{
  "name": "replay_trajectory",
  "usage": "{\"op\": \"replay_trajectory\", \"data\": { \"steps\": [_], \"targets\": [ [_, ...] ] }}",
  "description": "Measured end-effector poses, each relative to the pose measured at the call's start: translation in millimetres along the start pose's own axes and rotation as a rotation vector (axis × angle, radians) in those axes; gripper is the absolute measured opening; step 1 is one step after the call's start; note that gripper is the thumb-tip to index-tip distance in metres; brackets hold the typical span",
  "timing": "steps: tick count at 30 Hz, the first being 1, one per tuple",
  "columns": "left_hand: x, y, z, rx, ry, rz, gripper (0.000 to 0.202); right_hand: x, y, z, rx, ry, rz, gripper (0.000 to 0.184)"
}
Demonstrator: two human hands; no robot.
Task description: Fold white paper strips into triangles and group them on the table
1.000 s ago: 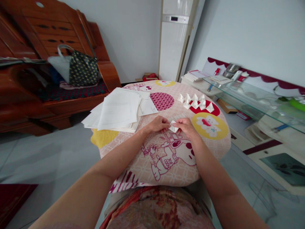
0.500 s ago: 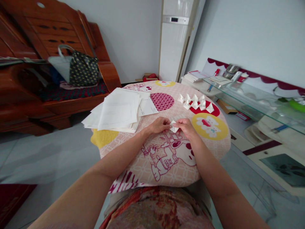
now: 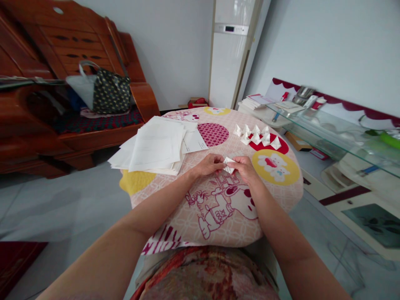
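Note:
A small piece of folded white paper (image 3: 229, 164) is held between my two hands, over the middle of the round table. My left hand (image 3: 211, 164) pinches its left edge, with the fingers closed. On its right edge my right hand (image 3: 243, 166) grips it between thumb and fingers. Farther back on the right stand several small pointed folded paper pieces (image 3: 256, 138), grouped in rows. To the left of my hands lies a loose stack of white paper sheets (image 3: 156, 143), some with faint print.
A patterned cloth (image 3: 187, 216) covers the round table. On the left is a wooden bench (image 3: 90, 143) with a dotted bag (image 3: 111, 91). A glass-topped cabinet (image 3: 350, 152) flanks the right side, and a tall white air conditioner (image 3: 227, 66) stands behind.
The view has shifted very slightly. Both hands stay on the folded paper in nearly the same place, with only a small change in the paper's tilt.

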State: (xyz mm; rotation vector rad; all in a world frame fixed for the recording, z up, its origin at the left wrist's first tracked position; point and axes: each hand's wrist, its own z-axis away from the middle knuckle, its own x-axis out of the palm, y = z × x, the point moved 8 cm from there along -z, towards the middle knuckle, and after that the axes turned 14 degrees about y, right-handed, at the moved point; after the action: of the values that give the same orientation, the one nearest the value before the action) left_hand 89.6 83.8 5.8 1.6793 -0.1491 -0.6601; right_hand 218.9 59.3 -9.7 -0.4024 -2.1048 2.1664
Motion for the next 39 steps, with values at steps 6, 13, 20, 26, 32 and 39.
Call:
{"op": "replay_trajectory", "data": {
  "steps": [6,13,20,26,32,39],
  "targets": [
    [-6.9,1.3,-3.2,0.075,0.063,-0.048,0.019,6.8,1.0,1.2,0.03,-0.023,-0.074,0.029],
    [-7.9,-2.1,-7.0,0.132,0.102,0.043,0.018,0.8,4.8,-3.6,-0.007,0.017,-0.028,0.024],
    [-13.6,-11.7,-10.5,0.106,0.169,0.029,0.011,4.9,12.4,-7.3,-0.089,-0.024,0.176,0.023],
    [-15.9,-13.3,-11.4,0.082,0.179,-0.021,0.005,-0.2,-0.2,-6.1,-0.198,0.045,0.287,0.022],
    [-20.6,11.8,-3.6,0.381,0.318,-0.349,0.011,5.7,-22.1,2.3,-0.566,0.132,0.73,0.024],
    [-17.3,19.1,3.0,0.51,0.286,-0.517,0.01,20.2,-32.5,15.7,-0.819,0.137,1.046,0.017]
  ]
}}
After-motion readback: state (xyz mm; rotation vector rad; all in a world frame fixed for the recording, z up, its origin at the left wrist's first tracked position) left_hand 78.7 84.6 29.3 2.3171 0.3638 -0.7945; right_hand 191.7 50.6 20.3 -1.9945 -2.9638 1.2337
